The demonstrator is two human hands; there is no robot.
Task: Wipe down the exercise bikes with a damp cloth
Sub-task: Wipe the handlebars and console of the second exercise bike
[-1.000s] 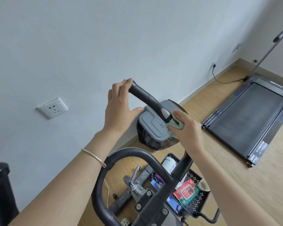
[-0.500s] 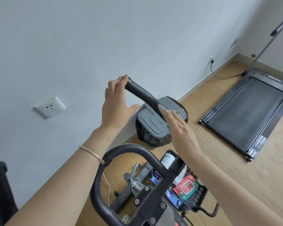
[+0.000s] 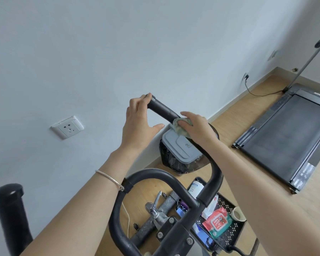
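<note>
Cloth (image 3: 179, 127) sits bunched on the exercise bike handlebar (image 3: 163, 110), near the view's centre, so we judge we are mid-wipe on this grip. Next we must slide it toward 11 o'clock, up to the bar end. Our right hand (image 3: 194, 124) curls over the cloth, pressing it down. Our left hand (image 3: 139, 122) hooks its fingers over that end, thumb spread wide, probably steadying the bar.

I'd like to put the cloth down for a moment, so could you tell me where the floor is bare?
The wood floor is bare between the lidded bin and the treadmill, up to the wall. The black tray below the handlebar is crowded with a bottle, a wipes pack and a tape roll.
</note>
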